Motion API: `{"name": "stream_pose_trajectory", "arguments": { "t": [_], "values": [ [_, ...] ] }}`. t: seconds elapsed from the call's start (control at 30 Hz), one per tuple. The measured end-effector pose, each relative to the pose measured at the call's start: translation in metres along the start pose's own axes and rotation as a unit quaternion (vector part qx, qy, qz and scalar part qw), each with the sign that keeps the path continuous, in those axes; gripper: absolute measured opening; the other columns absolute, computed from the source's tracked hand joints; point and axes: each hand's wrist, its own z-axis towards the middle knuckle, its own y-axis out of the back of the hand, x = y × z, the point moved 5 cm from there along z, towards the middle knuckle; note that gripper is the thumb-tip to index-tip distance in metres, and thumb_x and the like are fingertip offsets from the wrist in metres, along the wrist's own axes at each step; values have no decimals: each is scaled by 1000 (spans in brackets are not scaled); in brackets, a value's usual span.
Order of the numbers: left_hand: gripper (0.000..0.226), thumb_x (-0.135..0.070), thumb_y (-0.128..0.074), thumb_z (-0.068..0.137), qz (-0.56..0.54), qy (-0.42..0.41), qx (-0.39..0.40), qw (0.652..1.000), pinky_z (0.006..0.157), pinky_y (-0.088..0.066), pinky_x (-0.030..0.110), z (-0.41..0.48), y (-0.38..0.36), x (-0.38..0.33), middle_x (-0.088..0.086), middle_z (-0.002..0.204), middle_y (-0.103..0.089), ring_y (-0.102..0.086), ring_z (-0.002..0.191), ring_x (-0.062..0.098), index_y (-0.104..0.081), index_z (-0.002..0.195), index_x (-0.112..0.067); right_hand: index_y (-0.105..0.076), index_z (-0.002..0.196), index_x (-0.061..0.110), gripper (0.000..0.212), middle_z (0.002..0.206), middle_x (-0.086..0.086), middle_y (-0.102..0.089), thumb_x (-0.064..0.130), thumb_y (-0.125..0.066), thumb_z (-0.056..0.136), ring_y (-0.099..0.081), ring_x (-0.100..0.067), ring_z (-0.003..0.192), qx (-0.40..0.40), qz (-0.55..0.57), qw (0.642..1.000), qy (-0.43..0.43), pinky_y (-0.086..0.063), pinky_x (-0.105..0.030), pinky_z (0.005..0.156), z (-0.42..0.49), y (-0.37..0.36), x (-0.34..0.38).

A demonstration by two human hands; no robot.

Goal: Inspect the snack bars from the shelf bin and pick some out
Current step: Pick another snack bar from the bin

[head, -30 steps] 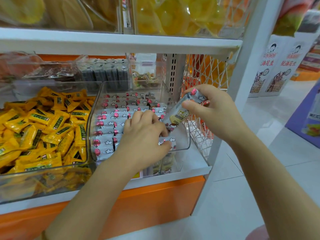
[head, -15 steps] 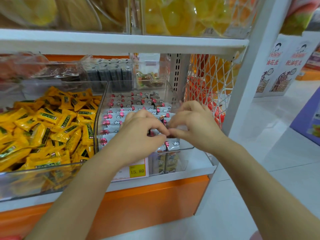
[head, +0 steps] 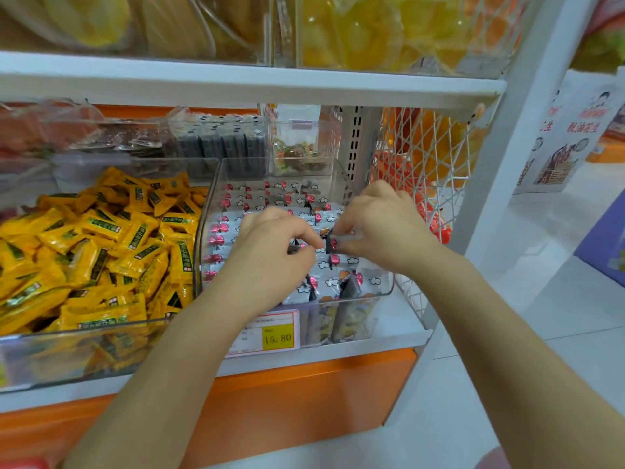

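Observation:
A clear plastic shelf bin [head: 385, 289] holds several silver snack bars [head: 257, 198] printed with pink fruit and white clouds. Both my hands are inside it, over the bars. My left hand [head: 274, 248] has its fingers curled and pinches a dark-edged wrapper at its fingertips. My right hand [head: 382, 225] pinches the end of a snack bar [head: 333, 243] between thumb and fingers, right beside the left fingertips. My hands hide the bars beneath them.
A bin of yellow wrapped snacks [head: 94, 252] stands to the left. A yellow price tag [head: 277, 338] reads 15.80 on the bin front. A white wire basket [head: 436, 164] hangs at right beside the white shelf post [head: 507, 137]. Another shelf [head: 236, 86] is overhead.
My right hand, raised with a bar one second ago, has come down into the bin and met my left hand. Both hands now work at bars in the middle.

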Motion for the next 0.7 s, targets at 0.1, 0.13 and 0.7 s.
{"name": "stream_pose_trajectory", "arguments": {
  "t": [0.1, 0.13, 0.7],
  "values": [
    [21, -15, -53, 89, 0, 1, -5, 1000, 69, -17, 11, 0, 0, 1, -8, 108, -46, -33, 111, 12, -66, 91, -32, -63, 85, 29, 7, 93, 15, -58, 34, -66, 82, -36, -17, 115, 7, 19, 1000, -6, -22, -34, 84, 0, -1, 2],
    [20, -16, -53, 90, 0, -3, -3, 1000, 71, -17, 12, 0, 0, 0, -8, 108, -47, -34, 111, 13, -66, 92, -31, -59, 82, 29, 8, 89, 15, -56, 32, -67, 82, -36, -16, 114, 15, 40, 999, -9, -24, -34, 85, -1, 0, 1],
    [25, -25, -47, 92, 74, -61, 25, 995, 89, -25, 30, -1, -24, -17, -11, 102, -47, -29, 99, 11, -63, 110, -32, -54, 87, 12, 5, 90, -5, -58, 14, -57, 90, -44, -27, 101, -175, 63, 981, -56, -35, -36, 75, -9, 28, -10]
  ]
}}
